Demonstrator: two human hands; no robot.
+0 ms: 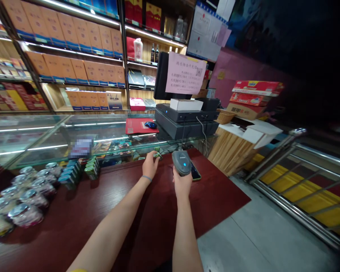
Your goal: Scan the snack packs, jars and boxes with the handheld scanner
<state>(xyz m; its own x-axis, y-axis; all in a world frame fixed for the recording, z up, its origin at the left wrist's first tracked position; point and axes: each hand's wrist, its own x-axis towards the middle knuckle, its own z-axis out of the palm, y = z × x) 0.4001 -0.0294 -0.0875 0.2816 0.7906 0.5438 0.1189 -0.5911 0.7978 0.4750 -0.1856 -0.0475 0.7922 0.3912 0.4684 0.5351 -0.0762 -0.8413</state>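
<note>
My right hand (183, 184) is wrapped round the handle of a dark grey barcode scanner (181, 161) with a blue light on top, held above the dark red counter (215, 200). A phone (196, 172) with a green edge lies on the counter beside it, partly hidden by the scanner and hand. To the left, my left hand (150, 165) has its thumb and fingers closed on a small green item (157, 154), mostly covered by the fingers. A thin band circles my left wrist.
Lidded jars (31, 198), blue-green packs (69, 175) and green packs (91, 168) stand at the left. Behind are a glass case (107, 126), a mouse (150, 124), a till (184, 126) and a monitor (162, 77) with a pink notice. A metal railing (294, 189) stands right.
</note>
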